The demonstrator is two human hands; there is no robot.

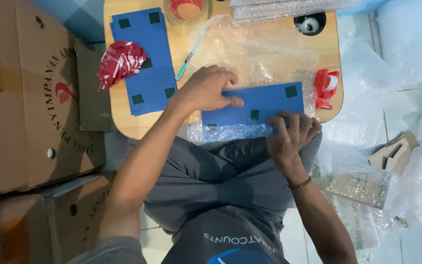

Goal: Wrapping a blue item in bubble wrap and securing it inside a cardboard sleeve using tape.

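Left hand (210, 90) flat on blue sheet (264, 103), grip open. Right hand (289, 134) pinching bubble wrap (230, 131) at sheet's near edge. Advisable: keep wrap taut, edges aligned on desk (123, 117).

Soft, even light falls from above, bright enough on the small wooden table (123, 122). Shadows are faint. The bubble wrap (260, 54) glints with pale glare near the table's far edge. The picture is slightly soft overall, and the cardboard boxes (20, 98) at the left bend with wide-angle distortion.
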